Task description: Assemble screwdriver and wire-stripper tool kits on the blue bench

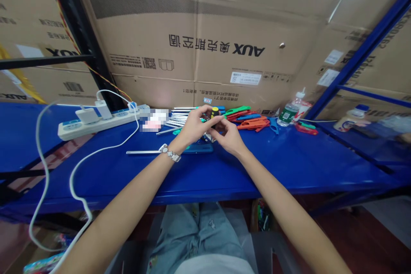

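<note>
My left hand [193, 125] and my right hand [230, 135] meet over the middle of the blue tabletop. Between them a black-and-yellow screwdriver handle [214, 112] stands upright, with the left fingers closed around it. The right fingers are pinched together just below, beside a small shiny metal piece [210, 137]; what they grip is mostly hidden. Behind and left of the hands lie several thin metal rods [180, 118]. In front of the left hand is a flat blue piece [201, 149], and a metal rod [141, 152] extends to its left.
Orange plastic parts [255, 124], with red, green and blue ones, are heaped right of the hands. Beyond stand a green-labelled bottle [287, 113] and a blue-capped bottle [352, 117]. A power strip [102, 123] with white cables lies left. Cardboard [224, 17] backs the table.
</note>
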{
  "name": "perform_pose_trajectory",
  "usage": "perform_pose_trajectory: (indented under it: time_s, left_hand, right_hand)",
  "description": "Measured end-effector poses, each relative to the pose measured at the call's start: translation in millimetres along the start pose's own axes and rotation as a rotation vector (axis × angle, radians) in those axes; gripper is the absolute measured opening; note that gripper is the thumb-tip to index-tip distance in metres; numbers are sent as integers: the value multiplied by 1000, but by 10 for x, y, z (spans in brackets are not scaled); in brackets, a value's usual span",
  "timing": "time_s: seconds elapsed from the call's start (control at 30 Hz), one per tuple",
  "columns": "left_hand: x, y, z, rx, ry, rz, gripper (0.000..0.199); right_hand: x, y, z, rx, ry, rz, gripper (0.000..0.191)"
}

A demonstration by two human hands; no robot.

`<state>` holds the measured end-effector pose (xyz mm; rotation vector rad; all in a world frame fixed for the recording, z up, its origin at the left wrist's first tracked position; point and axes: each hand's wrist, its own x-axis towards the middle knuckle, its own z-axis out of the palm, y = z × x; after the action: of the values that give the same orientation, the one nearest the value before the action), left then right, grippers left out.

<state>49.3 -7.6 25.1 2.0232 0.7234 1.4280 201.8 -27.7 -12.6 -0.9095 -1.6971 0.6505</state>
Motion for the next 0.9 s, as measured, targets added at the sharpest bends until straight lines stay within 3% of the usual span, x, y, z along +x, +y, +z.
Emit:
perform_pose_trajectory:
  time_s: [0.1, 0.3, 0.4, 0.53, 0.6, 0.77, 0.9]
  left_hand:
    - [9, -25, 35, 35, 121, -20, 32]
    - [-1, -5, -44, -3, -102, 36, 21]
    - [-2, -13, -39, -5, -34, 38, 17]
    - [-4, -24, 33, -15, 108, 15, 33]
    - [-9, -18, 37, 5, 89, 11, 31]
    - [-15, -12, -30, 37, -105, 26, 21]
    - [-9, -31, -17, 51, 13, 11, 23]
  right_hand:
    - [8, 22, 17, -3, 80, 7, 39]
    - [1, -13, -51, 56, -94, 10, 32]
    - [-3, 4, -34, 36, -42, 13, 31]
    - [-2, 34, 0, 45, 50, 66, 38]
    - [0, 25, -9, 82, 23, 66, 39]
    - [2, -14, -42, 76, -97, 20, 37]
    - [0, 14, -26, 32, -4, 21, 35]
